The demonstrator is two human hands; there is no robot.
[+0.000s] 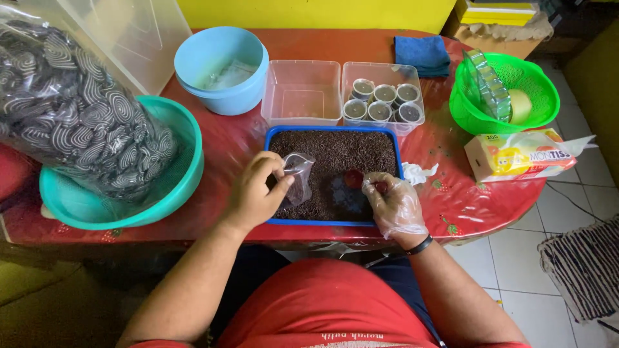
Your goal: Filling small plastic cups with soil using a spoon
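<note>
Where the table edge meets the person's lap, both hands work over a blue-rimmed tray (pixel 387 132) of dark brown sprinkles.

Left hand (pixel 253 195), bare: thumb and fingers pinched together on the mouth of a small clear plastic pouch (pixel 298 180), hanging over the tray's near left part. The pouch looks light, limp and slippery, best gripped at its rim.

Right hand (pixel 394 205), in a clear disposable glove: fingers curled, fingertips closed on a small red ball (pixel 381 187); a second red ball (pixel 353 178) lies just beside, in the sprinkles. Probably soft and easily dented.

Beyond: empty clear tub (pixel 301 92); clear tub of filled small cups (pixel 382 98); blue bowl (pixel 222 67); green basket (pixel 506 93); tissue pack (pixel 522 154).
</note>
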